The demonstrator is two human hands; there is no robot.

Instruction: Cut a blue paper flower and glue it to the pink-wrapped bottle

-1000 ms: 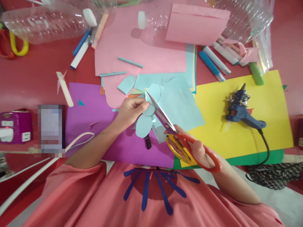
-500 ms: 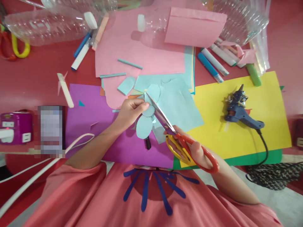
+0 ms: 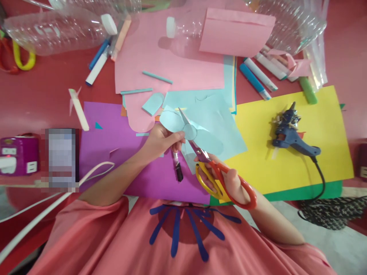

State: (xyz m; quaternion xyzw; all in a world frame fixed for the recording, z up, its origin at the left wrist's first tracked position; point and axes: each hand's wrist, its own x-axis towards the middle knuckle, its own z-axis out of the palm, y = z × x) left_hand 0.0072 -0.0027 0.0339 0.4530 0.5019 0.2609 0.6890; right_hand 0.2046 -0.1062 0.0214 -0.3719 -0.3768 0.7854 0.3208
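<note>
Across the red table (image 3: 43, 86) spread a yellow sheet (image 3: 255, 160) on the right, a purple sheet (image 3: 160, 185) on the left, blue paper (image 3: 229, 141) between them — and plastic bottles (image 3: 63, 32) crowded the far side! A glue gun (image 3: 296, 141) sat on the yellow, well apart from the hands. The right hand (image 3: 233, 183) gripped the scissors (image 3: 220, 173) by their loops. The left hand (image 3: 166, 141) pinched a paper cutout (image 3: 172, 120) over the blue — hiding part of the blades. Beneath that hand poked a black-capped pen (image 3: 179, 171).
</note>
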